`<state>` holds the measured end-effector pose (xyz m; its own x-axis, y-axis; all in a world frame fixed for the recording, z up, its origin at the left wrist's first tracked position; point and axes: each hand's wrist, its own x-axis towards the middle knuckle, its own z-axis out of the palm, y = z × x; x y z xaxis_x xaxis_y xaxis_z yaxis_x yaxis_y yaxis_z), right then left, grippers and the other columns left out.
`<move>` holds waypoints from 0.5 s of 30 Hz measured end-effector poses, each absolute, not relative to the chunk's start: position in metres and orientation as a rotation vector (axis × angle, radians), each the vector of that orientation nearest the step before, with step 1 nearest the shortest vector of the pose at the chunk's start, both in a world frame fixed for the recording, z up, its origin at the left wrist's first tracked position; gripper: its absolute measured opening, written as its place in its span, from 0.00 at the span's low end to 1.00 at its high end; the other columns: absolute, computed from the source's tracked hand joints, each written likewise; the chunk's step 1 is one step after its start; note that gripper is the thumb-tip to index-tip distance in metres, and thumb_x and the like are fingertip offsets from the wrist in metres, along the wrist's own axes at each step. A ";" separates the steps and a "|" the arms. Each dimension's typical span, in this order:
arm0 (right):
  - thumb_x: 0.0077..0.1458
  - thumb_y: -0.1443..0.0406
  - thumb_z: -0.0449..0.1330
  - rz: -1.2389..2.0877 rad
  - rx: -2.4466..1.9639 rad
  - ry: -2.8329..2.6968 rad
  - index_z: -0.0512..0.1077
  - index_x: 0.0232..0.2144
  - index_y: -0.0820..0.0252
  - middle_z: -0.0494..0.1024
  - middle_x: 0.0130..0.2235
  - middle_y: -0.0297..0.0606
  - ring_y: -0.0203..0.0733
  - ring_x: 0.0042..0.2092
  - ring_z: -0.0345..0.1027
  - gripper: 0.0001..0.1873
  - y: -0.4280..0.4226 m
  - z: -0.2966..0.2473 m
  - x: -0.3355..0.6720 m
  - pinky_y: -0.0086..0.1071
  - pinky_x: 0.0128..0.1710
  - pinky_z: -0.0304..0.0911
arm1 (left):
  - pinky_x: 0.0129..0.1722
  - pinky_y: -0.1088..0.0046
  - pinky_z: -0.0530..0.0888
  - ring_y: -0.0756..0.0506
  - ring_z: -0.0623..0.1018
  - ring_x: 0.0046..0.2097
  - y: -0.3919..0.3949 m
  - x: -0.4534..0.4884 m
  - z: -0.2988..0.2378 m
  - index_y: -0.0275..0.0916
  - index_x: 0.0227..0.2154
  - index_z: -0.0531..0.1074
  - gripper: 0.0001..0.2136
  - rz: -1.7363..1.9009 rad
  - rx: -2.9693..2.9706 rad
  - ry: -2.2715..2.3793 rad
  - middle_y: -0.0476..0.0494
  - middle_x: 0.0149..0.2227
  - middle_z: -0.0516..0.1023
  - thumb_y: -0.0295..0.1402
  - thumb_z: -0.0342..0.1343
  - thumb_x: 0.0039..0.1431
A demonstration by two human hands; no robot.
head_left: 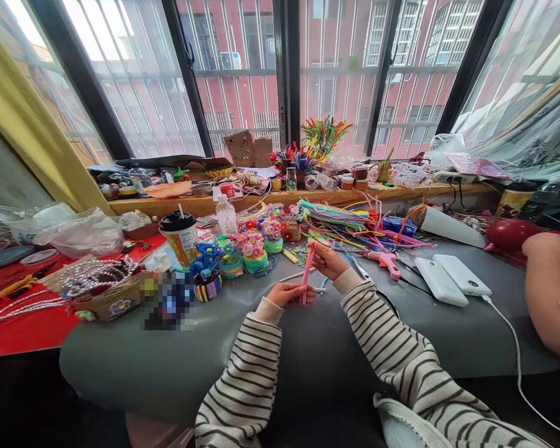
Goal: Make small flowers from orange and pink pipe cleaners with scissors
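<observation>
Both of my hands hold a bundle of pink pipe cleaners [307, 269] above the grey table [177, 348]. My left hand [287, 292] is closed around the lower end. My right hand [326, 261] grips the upper part. Both arms wear striped sleeves. Just beyond the hands stand small pipe-cleaner flower pots [254, 252], and a pink glue gun [386, 261] lies to the right.
A pile of coloured pipe cleaners [340, 218] lies behind the hands. A lidded cup [181, 235] and a bottle [226, 214] stand to the left. Two white power banks [450, 278] lie at the right with a cable. Another person's arm [548, 292] enters at the right edge. A basket of beads [100, 286] sits on the red cloth.
</observation>
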<state>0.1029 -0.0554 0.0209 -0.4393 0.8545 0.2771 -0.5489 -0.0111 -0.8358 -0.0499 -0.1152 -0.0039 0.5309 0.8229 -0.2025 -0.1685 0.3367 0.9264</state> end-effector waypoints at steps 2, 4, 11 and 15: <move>0.42 0.59 0.54 1.674 -0.373 -1.172 0.66 0.29 0.61 0.47 0.13 0.22 0.24 0.15 0.36 0.12 -0.055 0.020 0.102 0.20 0.13 0.40 | 0.32 0.71 0.68 0.46 0.74 0.30 -0.115 -0.049 -0.004 0.30 0.29 0.70 0.15 0.746 1.015 0.776 0.39 0.27 0.75 0.33 0.57 0.36; 0.42 0.59 0.55 1.677 -0.372 -1.166 0.66 0.28 0.61 0.48 0.13 0.22 0.24 0.15 0.36 0.11 -0.055 0.019 0.102 0.20 0.13 0.40 | 0.30 0.73 0.68 0.47 0.73 0.27 -0.115 -0.048 -0.004 0.30 0.28 0.70 0.15 0.760 1.008 0.794 0.40 0.25 0.75 0.33 0.58 0.34; 0.41 0.59 0.55 1.663 -0.382 -1.144 0.66 0.24 0.61 0.51 0.12 0.23 0.24 0.15 0.38 0.10 -0.052 0.017 0.104 0.21 0.13 0.40 | 0.25 0.77 0.65 0.53 0.70 0.21 -0.111 -0.047 -0.013 0.30 0.26 0.72 0.15 0.838 1.004 0.784 0.47 0.18 0.71 0.32 0.59 0.31; 0.41 0.59 0.55 1.642 -0.391 -1.140 0.66 0.24 0.61 0.51 0.12 0.23 0.24 0.15 0.38 0.10 -0.052 0.016 0.104 0.21 0.13 0.40 | 0.24 0.78 0.64 0.55 0.68 0.22 -0.111 -0.048 -0.013 0.30 0.28 0.72 0.15 0.876 1.074 0.804 0.47 0.20 0.71 0.32 0.59 0.32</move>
